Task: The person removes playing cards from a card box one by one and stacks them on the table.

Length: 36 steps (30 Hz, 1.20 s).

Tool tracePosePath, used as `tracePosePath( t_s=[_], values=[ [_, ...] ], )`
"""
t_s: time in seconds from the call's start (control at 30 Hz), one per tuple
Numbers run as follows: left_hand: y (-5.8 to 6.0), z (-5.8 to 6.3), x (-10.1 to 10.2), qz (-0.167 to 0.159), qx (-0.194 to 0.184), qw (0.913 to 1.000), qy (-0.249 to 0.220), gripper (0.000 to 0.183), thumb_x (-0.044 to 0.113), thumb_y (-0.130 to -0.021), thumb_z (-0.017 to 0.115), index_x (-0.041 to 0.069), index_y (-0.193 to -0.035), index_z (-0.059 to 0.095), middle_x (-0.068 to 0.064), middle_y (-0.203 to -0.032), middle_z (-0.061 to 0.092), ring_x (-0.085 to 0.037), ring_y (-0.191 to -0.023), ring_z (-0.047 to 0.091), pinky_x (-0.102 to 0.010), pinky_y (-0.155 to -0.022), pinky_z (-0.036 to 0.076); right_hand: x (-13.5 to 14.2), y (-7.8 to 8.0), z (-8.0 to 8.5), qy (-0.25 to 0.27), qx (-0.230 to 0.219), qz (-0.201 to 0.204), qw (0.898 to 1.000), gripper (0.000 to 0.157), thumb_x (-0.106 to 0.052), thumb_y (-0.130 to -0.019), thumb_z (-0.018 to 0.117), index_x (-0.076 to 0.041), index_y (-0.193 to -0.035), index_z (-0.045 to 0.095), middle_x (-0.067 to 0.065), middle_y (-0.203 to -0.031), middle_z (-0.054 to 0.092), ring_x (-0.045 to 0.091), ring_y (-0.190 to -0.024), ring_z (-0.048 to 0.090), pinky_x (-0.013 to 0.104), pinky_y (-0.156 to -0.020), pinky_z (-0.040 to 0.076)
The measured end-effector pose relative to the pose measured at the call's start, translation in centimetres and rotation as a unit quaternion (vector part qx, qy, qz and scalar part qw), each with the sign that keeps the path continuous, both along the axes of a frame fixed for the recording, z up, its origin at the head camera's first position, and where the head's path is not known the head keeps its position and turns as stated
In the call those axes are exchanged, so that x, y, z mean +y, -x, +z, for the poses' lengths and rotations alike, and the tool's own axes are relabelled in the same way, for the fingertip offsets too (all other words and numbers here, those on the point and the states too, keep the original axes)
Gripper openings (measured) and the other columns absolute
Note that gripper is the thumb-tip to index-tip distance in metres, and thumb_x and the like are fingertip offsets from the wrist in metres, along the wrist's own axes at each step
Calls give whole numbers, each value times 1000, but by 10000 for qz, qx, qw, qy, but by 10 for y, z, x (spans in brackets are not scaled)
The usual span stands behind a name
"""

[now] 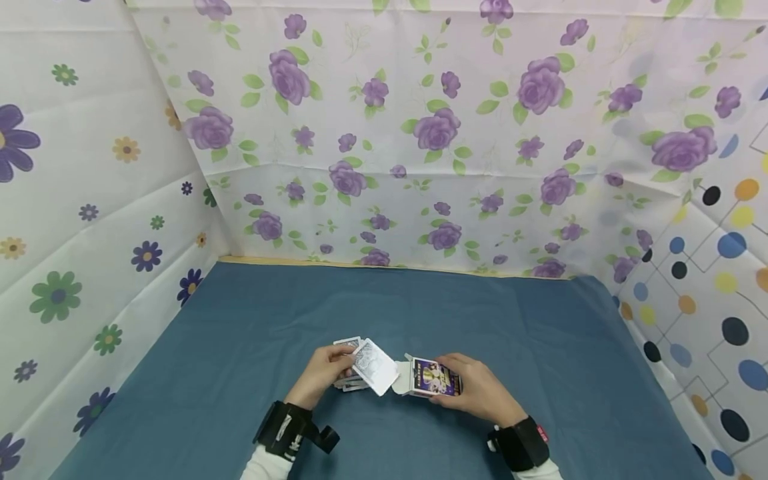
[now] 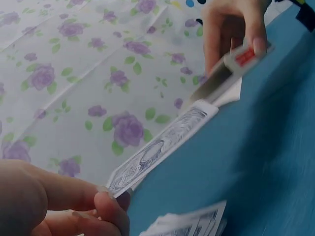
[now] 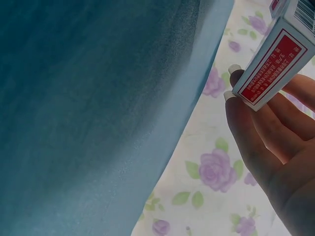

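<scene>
In the head view my left hand (image 1: 327, 370) pinches a playing card (image 1: 375, 367) by one corner, its patterned back turned up. In the left wrist view that card (image 2: 160, 147) slants from thumb and fingers toward the box, its far end overlapping the box's open end. My right hand (image 1: 477, 387) grips the card box (image 1: 436, 378), purple and black on top, its white end flap (image 1: 403, 377) folded out toward the card. The right wrist view shows the box's red label (image 3: 273, 69) between thumb and fingers. Below my left hand lies a loose pile of cards (image 2: 192, 225).
A blue cloth (image 1: 384, 300) covers the table, with its back edge against a rose-patterned sheet (image 1: 438, 133). Flower-patterned cloth (image 1: 90, 213) hangs on the left, dotted cloth (image 1: 708, 320) on the right. Black straps (image 1: 282, 427) wrap the wrists.
</scene>
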<state>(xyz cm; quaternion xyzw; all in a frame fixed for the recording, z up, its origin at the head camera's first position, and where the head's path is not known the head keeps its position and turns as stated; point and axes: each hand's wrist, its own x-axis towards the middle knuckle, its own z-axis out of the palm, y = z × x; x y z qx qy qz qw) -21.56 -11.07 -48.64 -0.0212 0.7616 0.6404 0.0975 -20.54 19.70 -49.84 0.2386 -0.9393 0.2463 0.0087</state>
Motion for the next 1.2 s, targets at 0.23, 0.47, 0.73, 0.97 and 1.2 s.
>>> tracePosePath(
  t_s=[0.23, 0.47, 0.73, 0.97, 1.2],
  values=[
    [14, -8, -14, 481, 10, 9986, 202, 23, 10, -92, 64, -6, -107, 67, 0, -68, 61, -13, -63, 53, -27, -59, 43, 1, 0, 2, 2, -11, 8, 10000, 71, -56, -75, 75, -12, -129, 61, 4, -125, 63, 20, -110, 62, 40, -87, 51],
    [33, -21, -23, 940, -213, 9937, 579, 22, 15, -89, 70, -3, -101, 69, -4, -76, 64, -13, -64, 55, -28, -62, 45, 1, -1, 3, 17, -16, 55, 10000, 69, -56, -76, 75, -13, -129, 61, 4, -125, 63, 19, -109, 62, 39, -86, 51],
    [41, -34, -30, 1169, -251, 9903, 711, 22, 19, -88, 71, -2, -95, 69, -5, -73, 61, -15, -62, 55, -28, -60, 43, 1, -1, 3, -15, -28, 21, 10000, 69, -55, -76, 75, -13, -129, 61, 5, -125, 63, 21, -110, 62, 40, -86, 51],
    [37, -40, -26, 1476, 432, 9747, 1622, 18, 17, -87, 72, -1, -87, 67, -7, -66, 64, -14, -56, 55, -28, -54, 40, 1, -2, 1, -8, -76, 69, 9999, 71, -58, -76, 73, -12, -129, 61, 5, -126, 63, 22, -111, 62, 41, -86, 51],
    [36, -38, -20, 1608, 602, 9623, 2112, 18, 17, -87, 72, 0, -85, 66, -9, -65, 64, -14, -52, 57, -27, -51, 41, 0, -2, -1, -27, 2, 73, 10000, 70, -59, -77, 72, -12, -128, 61, 5, -124, 63, 20, -108, 63, 40, -84, 51]
  ],
)
